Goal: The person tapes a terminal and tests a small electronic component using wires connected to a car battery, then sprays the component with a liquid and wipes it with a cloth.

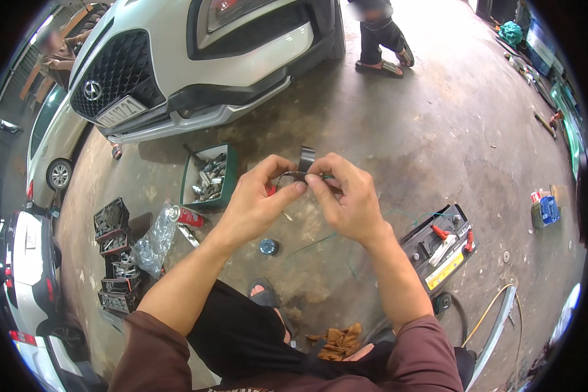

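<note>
My left hand (pixel 260 196) and my right hand (pixel 347 199) meet in front of me, thumbs and forefingers pinched close together. Between them runs a thin wire (pixel 293 174) with a dark wrapped section, and each hand grips it. A roll of black electrical tape (pixel 308 155) sits just beyond the fingertips, touching or close to the wire. The fingers partly hide where the tape meets it. Below the right hand, a thin green wire (pixel 320 243) trails over the floor toward a car battery (pixel 431 251) with red clips (pixel 440 232).
Ahead stands a white car's front bumper (pixel 242 98). A green box of metal parts (pixel 232 179), a red spray can (pixel 188 217), a clear plastic bag (pixel 155 242) and an open toolbox (pixel 114 261) are on the left. Brown gloves (pixel 338 341) lie near my feet. Another person (pixel 380 39) stands beyond.
</note>
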Demonstrator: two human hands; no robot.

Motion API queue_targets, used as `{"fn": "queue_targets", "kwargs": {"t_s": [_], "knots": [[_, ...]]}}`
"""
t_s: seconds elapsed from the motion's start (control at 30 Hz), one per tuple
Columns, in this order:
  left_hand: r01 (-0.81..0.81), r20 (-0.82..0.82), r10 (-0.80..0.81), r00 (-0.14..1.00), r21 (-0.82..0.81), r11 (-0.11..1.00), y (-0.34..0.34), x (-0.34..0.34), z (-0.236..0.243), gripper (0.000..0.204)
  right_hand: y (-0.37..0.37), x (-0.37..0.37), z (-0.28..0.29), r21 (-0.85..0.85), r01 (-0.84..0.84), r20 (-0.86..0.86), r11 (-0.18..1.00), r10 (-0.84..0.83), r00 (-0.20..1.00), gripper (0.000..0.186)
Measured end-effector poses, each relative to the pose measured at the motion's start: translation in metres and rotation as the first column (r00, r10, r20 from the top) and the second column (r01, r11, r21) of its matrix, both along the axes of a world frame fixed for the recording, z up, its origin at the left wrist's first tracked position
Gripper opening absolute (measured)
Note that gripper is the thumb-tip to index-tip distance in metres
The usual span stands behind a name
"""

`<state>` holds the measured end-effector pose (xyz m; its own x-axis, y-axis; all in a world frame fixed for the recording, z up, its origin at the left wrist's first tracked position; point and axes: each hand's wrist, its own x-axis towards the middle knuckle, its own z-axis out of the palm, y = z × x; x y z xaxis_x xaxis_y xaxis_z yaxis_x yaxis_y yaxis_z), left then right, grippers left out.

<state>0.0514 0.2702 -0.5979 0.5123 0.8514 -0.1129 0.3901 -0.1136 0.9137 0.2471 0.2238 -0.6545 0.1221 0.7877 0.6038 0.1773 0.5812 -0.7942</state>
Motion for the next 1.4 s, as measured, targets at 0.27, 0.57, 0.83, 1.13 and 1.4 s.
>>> {"fn": "queue_targets", "kwargs": {"t_s": [0.27,0.57,0.83,1.13,1.4], "knots": [[0.08,0.514,0.167,0.841,-0.425,0.902,0.005,0.003,-0.002,0.052,-0.004,0.003,0.002,-0.067,-0.045,0.085,0.997,0.051,0.995,0.013],[-0.256,0.204,0.302,0.931,-0.223,0.941,0.015,-0.005,-0.005,0.057,-0.002,-0.016,-0.018,-0.06,-0.012,0.248,0.998,0.027,0.969,0.01],[-0.227,0.303,0.234,0.924,-0.058,0.972,0.007,0.0,0.003,0.059,0.023,-0.009,-0.04,-0.21,0.112,0.042,0.971,-0.105,0.994,0.013],[0.0,-0.251,0.091,0.964,0.34,0.941,0.001,0.008,-0.018,0.053,0.013,0.014,-0.009,-0.484,-0.317,-0.555,0.816,-0.006,0.832,0.022],[0.078,-0.283,0.064,0.957,0.462,0.884,-0.001,-0.002,-0.002,0.066,0.003,-0.008,-0.01,-0.37,-0.262,-0.348,0.891,0.128,0.929,0.016]]}}
